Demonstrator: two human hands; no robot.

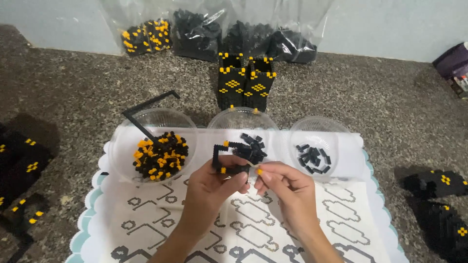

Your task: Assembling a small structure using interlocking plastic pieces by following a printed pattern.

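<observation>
The person's left hand [214,187] grips a partly built black brick frame [229,156] dotted with orange studs, fingers closed around its lower bar. The right hand [287,187] pinches a small orange piece [260,171] between thumb and forefinger, just beside the frame's end. Both hands hover above the far middle of a white patterned mat [234,229] with a scalloped pale blue border, which lies on the speckled stone floor [87,92].

To seat the piece well, the left hand would best keep the frame steady and level while the right lines the piece squarely over its spot and presses straight down, so the thin bars do not flex or pop apart.

Along the mat's far edge stand three clear plastic bowls: the left bowl [153,151] holds mixed black and orange pieces, the middle bowl [243,129] long black pieces, the right bowl [317,146] a few short black ones. Beyond them stand two finished black boxes [246,80] with orange diamond patterns. Against the wall lean clear plastic bags [204,29], one with black-and-orange assemblies, the others with black parts. More finished black pieces [438,204] lie off the mat's right edge. No labels are legible.
</observation>
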